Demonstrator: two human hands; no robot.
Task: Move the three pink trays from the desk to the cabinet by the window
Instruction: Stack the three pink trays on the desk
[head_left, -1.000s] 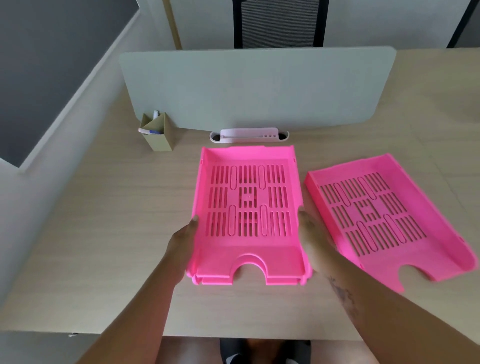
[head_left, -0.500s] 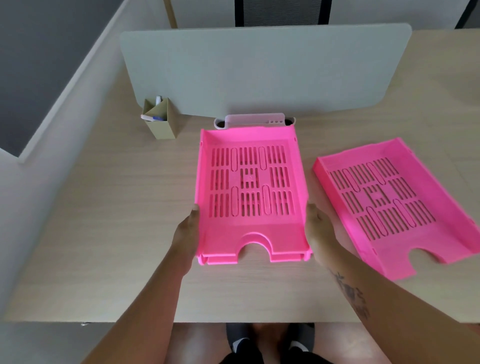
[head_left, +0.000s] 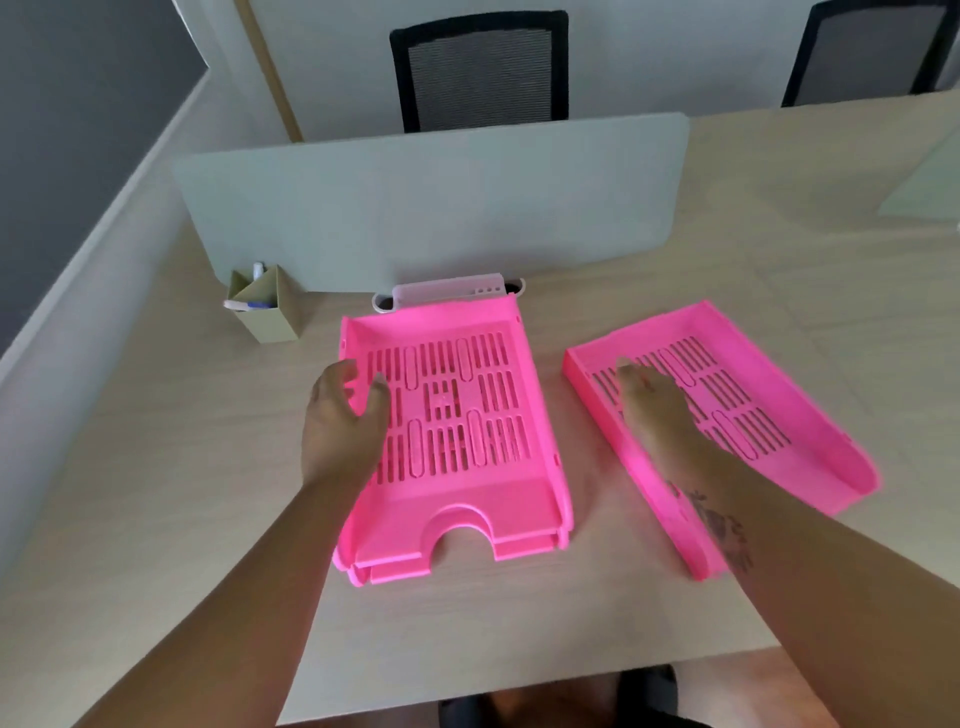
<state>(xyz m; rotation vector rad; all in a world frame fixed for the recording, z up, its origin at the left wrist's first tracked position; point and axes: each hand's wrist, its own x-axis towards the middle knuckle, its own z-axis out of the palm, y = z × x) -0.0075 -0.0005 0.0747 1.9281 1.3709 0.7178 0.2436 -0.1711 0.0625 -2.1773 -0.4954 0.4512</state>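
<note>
Trays: two nested in a stack mid-desk, long axis running away from the person, one single tray angled to its right. Left hand curls loosely over the stack's left wall; right hand lies flat and empty inside the single tray.

Stack: nested pink slotted plastic trays, desk ctr.
Single: pink slotted plastic tray, 3 o'clock of stack.
Holder: tan card pen box, 10 o'clock.
Divider: grey screen panel, 12 o'clock.
</note>
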